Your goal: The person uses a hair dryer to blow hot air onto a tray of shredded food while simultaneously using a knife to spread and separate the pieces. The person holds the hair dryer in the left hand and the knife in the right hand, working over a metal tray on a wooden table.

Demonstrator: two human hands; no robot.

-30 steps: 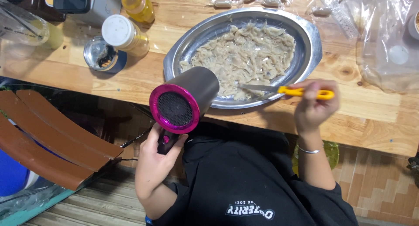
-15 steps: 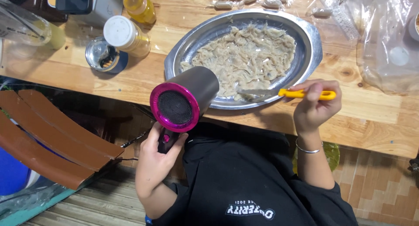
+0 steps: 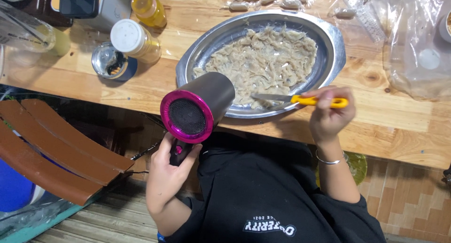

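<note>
Wooden tabletop [image 3: 394, 116] is carrying a metal tray [image 3: 336, 46] of pale shredded food [image 3: 265, 60]; the left hand [image 3: 167, 175] is gripping a hair dryer [image 3: 197, 109] by its handle, the barrel aiming at the tray's near edge, barely shifted from a moment ago; the right hand [image 3: 329, 114] is closing on a yellow-handled knife [image 3: 300, 100], its blade now sliding slightly deeper over the rim; jars [image 3: 136, 38] are standing well to the left.
</note>
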